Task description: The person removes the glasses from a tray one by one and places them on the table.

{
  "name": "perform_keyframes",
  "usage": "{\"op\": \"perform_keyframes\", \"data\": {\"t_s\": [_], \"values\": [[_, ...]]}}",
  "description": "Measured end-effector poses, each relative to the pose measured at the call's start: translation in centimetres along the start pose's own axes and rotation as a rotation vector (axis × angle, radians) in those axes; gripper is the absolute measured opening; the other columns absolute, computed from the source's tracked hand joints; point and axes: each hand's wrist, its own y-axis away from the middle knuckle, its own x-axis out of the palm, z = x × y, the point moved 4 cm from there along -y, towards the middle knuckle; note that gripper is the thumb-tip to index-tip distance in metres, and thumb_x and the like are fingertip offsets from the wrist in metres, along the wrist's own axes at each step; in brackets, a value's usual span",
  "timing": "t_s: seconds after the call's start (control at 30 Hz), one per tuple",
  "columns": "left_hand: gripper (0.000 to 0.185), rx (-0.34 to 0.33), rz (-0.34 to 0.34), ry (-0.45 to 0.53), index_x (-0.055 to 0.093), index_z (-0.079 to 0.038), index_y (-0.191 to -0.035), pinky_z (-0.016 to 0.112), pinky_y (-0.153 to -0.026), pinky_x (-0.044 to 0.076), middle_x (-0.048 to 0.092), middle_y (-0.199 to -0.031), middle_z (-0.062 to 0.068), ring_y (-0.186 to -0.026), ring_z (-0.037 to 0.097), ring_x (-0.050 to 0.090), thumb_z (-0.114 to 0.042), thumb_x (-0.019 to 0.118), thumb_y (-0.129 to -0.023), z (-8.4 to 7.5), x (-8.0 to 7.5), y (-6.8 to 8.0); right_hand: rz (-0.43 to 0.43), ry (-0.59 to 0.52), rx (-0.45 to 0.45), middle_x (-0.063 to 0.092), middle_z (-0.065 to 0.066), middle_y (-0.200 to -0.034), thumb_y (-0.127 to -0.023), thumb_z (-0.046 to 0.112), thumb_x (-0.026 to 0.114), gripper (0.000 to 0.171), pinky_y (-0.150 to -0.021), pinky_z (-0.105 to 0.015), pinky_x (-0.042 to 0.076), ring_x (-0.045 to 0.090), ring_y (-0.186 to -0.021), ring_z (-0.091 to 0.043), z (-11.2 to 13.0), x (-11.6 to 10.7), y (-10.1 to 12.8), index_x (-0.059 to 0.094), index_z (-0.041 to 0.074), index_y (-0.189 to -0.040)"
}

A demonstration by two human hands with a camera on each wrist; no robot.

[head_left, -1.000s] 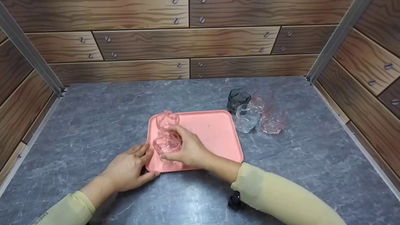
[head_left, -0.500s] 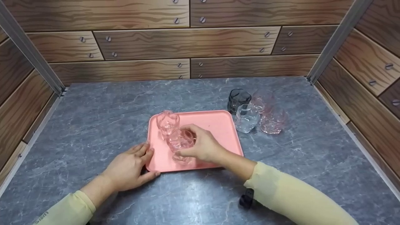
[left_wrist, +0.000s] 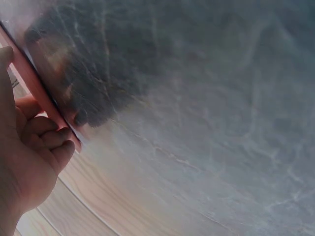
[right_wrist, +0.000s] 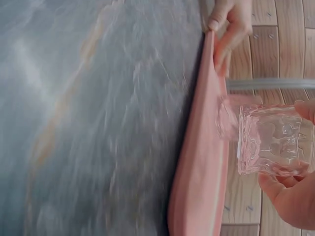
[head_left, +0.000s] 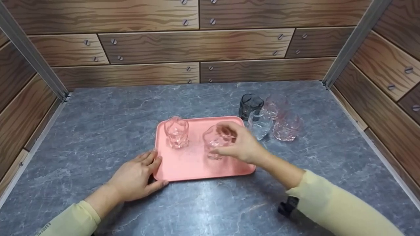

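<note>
My right hand (head_left: 241, 144) grips a clear pink tumbler (head_left: 213, 144) by its sides, over the middle of a pink tray (head_left: 183, 168). In the right wrist view the tumbler (right_wrist: 270, 140) is upright, its base raised off the tray (right_wrist: 197, 182). A second pink tumbler (head_left: 176, 132) stands at the tray's back left. My left hand (head_left: 134, 178) holds the tray's front left corner between thumb and fingers. The left wrist view has the left hand (left_wrist: 29, 157) at the tray's edge (left_wrist: 37, 91), with part of the hand cut off.
Just right of the tray, a dark grey tumbler (head_left: 251, 106), a clear tumbler (head_left: 260, 126) and two pinkish tumblers (head_left: 287, 127) stand close together. The grey marbled tabletop (head_left: 108, 124) is bounded by wood-patterned walls (head_left: 197, 46).
My right hand has carried the pink tumbler rightward across the tray, from the left side beside the other tumbler to the middle. The left hand and the tray have stayed put.
</note>
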Motion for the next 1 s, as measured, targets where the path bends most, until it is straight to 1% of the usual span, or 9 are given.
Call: {"op": "perform_keyframes", "data": {"t_s": [0.2, 0.27, 0.43, 0.53, 0.67, 0.8, 1.0], "values": [[0.081, -0.002, 0.004, 0.002, 0.060, 0.009, -0.144, 0.055, -0.114, 0.046, 0.055, -0.148, 0.034, -0.136, 0.047, 0.057, -0.059, 0.062, -0.101, 0.1, 0.0, 0.0, -0.032, -0.003, -0.006, 0.067, -0.013, -0.135, -0.073, 0.018, 0.098, 0.083, -0.106, -0.046, 0.052, 0.064, -0.117, -0.031, -0.8, -3.1, 0.8, 0.060, 0.007, -0.147], [0.081, -0.003, 0.007, 0.000, 0.060, 0.009, -0.144, 0.055, -0.115, 0.046, 0.055, -0.148, 0.034, -0.137, 0.047, 0.056, -0.060, 0.061, -0.102, 0.1, 0.0, 0.0, -0.046, -0.014, -0.009, 0.066, -0.015, -0.137, -0.074, 0.015, 0.097, 0.082, -0.106, -0.046, 0.054, 0.065, -0.117, -0.032, -1.2, -4.0, 1.2, 0.059, 0.004, -0.146], [0.080, -0.004, 0.006, 0.001, 0.061, 0.009, -0.143, 0.055, -0.114, 0.047, 0.055, -0.148, 0.033, -0.137, 0.046, 0.057, -0.060, 0.061, -0.102, 0.1, 0.0, 0.0, -0.074, 0.003, -0.014, 0.067, -0.017, -0.135, -0.075, 0.011, 0.097, 0.078, -0.097, -0.037, 0.058, 0.066, -0.113, -0.033, -2.2, -6.3, 2.2, 0.060, 0.001, -0.144], [0.080, -0.002, 0.006, 0.003, 0.061, 0.009, -0.143, 0.055, -0.113, 0.047, 0.055, -0.148, 0.033, -0.136, 0.046, 0.057, -0.059, 0.062, -0.102, 0.1, 0.0, 0.0, -0.083, 0.018, 0.006, 0.067, -0.015, -0.136, -0.075, 0.012, 0.097, 0.078, -0.095, -0.031, 0.058, 0.066, -0.114, -0.032, -2.8, -7.4, 2.9, 0.061, 0.004, -0.144], [0.079, 0.002, 0.004, -0.002, 0.061, 0.009, -0.143, 0.055, -0.114, 0.047, 0.055, -0.147, 0.033, -0.136, 0.047, 0.057, -0.059, 0.061, -0.102, 0.1, 0.0, 0.0, -0.101, 0.041, 0.015, 0.067, -0.015, -0.137, -0.077, 0.013, 0.096, 0.076, -0.096, -0.025, 0.056, 0.066, -0.116, -0.031, -3.4, -8.7, 3.8, 0.061, 0.003, -0.144], [0.080, 0.001, 0.002, -0.003, 0.061, 0.009, -0.143, 0.055, -0.114, 0.047, 0.056, -0.147, 0.033, -0.136, 0.046, 0.057, -0.060, 0.061, -0.102, 0.1, 0.0, 0.0, -0.113, 0.048, 0.003, 0.067, -0.017, -0.136, -0.079, 0.010, 0.094, 0.075, -0.099, -0.020, 0.053, 0.065, -0.122, -0.031, -4.1, -9.7, 4.4, 0.059, 0.000, -0.145], [0.081, -0.003, 0.010, 0.005, 0.060, 0.009, -0.144, 0.055, -0.114, 0.047, 0.055, -0.148, 0.033, -0.136, 0.046, 0.057, -0.061, 0.059, -0.102, 0.0, 0.0, -0.1, -0.132, 0.082, 0.009, 0.065, -0.017, -0.140, -0.080, 0.012, 0.093, 0.076, -0.104, -0.015, 0.046, 0.061, -0.130, -0.032, -4.9, -10.8, 5.1, 0.058, 0.000, -0.146]]}}
